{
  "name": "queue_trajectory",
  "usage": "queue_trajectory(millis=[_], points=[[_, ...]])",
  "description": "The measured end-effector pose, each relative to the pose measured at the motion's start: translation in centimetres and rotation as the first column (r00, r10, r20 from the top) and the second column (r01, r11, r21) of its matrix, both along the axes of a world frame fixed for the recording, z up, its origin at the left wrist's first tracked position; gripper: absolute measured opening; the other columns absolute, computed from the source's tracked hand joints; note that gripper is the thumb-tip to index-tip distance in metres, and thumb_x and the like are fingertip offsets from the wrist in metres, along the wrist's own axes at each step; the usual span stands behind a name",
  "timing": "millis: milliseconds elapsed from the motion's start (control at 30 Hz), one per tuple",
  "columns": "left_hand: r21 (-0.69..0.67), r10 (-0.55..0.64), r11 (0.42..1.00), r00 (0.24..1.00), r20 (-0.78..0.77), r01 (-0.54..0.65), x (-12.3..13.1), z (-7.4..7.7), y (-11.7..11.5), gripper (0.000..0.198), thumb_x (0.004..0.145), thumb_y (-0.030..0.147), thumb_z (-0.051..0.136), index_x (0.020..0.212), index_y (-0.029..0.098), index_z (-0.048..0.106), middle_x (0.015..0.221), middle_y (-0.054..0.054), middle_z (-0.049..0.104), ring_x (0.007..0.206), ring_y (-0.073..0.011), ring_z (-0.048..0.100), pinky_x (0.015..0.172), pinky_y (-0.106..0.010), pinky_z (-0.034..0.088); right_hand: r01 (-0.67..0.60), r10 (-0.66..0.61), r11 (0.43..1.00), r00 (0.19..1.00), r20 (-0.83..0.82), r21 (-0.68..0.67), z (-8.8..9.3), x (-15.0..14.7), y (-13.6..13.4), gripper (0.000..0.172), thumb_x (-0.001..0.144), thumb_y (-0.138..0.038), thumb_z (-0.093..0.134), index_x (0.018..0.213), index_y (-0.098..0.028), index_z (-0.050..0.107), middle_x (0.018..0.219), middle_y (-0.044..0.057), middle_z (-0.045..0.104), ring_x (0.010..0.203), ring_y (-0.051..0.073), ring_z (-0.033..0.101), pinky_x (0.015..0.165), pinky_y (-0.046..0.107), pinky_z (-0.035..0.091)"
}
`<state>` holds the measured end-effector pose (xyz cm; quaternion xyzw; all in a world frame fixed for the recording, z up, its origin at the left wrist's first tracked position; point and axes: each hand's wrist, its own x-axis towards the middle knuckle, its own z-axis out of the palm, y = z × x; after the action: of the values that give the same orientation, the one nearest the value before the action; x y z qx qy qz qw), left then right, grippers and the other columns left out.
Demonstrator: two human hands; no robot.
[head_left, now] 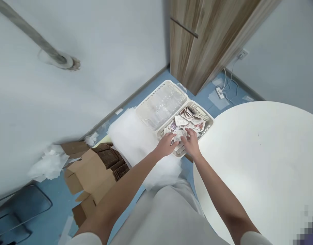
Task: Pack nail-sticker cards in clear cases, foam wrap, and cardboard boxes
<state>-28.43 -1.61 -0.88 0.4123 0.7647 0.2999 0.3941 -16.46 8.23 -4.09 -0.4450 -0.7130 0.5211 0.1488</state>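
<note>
Both my hands reach into a white plastic basket filled with loose printed cards. My left hand is over the basket's near left part, thumb and fingers apart, fingertips at the cards. Across a small gap, my right hand is over the near right part, its fingers curved and spread. A pale card lies between the fingertips, and I cannot tell whether either hand touches it. Cards with purple and red pictures lie in a jumbled pile, some standing on edge at the far end.
A second white basket with clear plastic inside adjoins on the left. White padding lies before it. Opened cardboard boxes and a dark chair stand left. A round white table is close on the right, a wooden cabinet behind.
</note>
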Motion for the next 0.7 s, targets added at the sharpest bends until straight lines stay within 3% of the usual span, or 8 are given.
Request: queue_trajectory(millis=[100, 300, 533, 600, 700], points=[[0.014, -0.023, 1.000, 0.998, -0.052, 0.024, -0.1, -1.0, 2.1, 0.045, 0.081, 0.036, 0.045, 0.120, 0.015, 0.043, 0.134, -0.012, 0.033, 0.126, -0.0247, 0.027, 0.103, -0.038, 0.025, -0.043, 0.043, 0.999, 0.999, 0.032, -0.010, -0.4, -0.9, 1.4, 0.043, 0.074, -0.033, 0.051, 0.116, -0.026, 0.045, 0.124, 0.008, 0.030, 0.118, 0.022, 0.033, 0.089, 0.041, 0.041], [-0.005, 0.037, 0.999, 0.999, -0.014, -0.037, -0.1, -2.5, 4.5, 0.053, 0.085, 0.042, 0.033, 0.130, 0.014, 0.029, 0.142, -0.012, 0.017, 0.131, -0.0246, 0.014, 0.105, -0.039, 0.020, -0.060, 0.063, 0.996, 0.997, 0.041, -0.072, -1.5, -2.1, 2.5, 0.040, 0.073, -0.025, 0.050, 0.113, -0.022, 0.048, 0.123, 0.010, 0.027, 0.122, 0.023, 0.027, 0.087, 0.039, 0.043], [-0.063, 0.105, 0.993, 0.982, 0.157, -0.096, -0.4, -4.1, 6.3, 0.054, 0.087, 0.046, 0.024, 0.125, 0.011, 0.039, 0.136, -0.014, 0.033, 0.129, -0.0212, 0.022, 0.104, -0.036, 0.020, 0.018, -0.013, 0.998, 0.997, 0.078, -0.062, -2.2, -2.7, 2.3, 0.036, 0.073, -0.027, 0.050, 0.108, -0.020, 0.050, 0.123, 0.011, 0.029, 0.121, 0.022, 0.030, 0.090, 0.038, 0.041], [-0.031, 0.140, 0.990, 0.975, 0.174, -0.137, -0.5, -4.4, 6.4, 0.052, 0.086, 0.047, 0.028, 0.120, 0.012, 0.045, 0.132, -0.013, 0.038, 0.127, -0.0217, 0.026, 0.104, -0.036, 0.022, 0.046, -0.040, 0.996, 0.996, 0.076, -0.078, -2.1, -2.7, 2.3, 0.035, 0.071, -0.029, 0.053, 0.105, -0.020, 0.052, 0.123, 0.011, 0.032, 0.121, 0.022, 0.031, 0.090, 0.037, 0.041], [0.038, 0.196, 0.977, 0.960, 0.198, -0.208, -0.6, -4.7, 5.8, 0.048, 0.082, 0.047, 0.039, 0.115, 0.013, 0.051, 0.129, -0.013, 0.042, 0.125, -0.0237, 0.030, 0.102, -0.037, 0.024, 0.130, -0.125, 0.979, 0.991, 0.042, -0.157, -1.8, -2.7, 2.1, 0.032, 0.069, -0.031, 0.055, 0.099, -0.019, 0.054, 0.116, 0.010, 0.042, 0.109, 0.021, 0.044, 0.086, 0.036, 0.043]])
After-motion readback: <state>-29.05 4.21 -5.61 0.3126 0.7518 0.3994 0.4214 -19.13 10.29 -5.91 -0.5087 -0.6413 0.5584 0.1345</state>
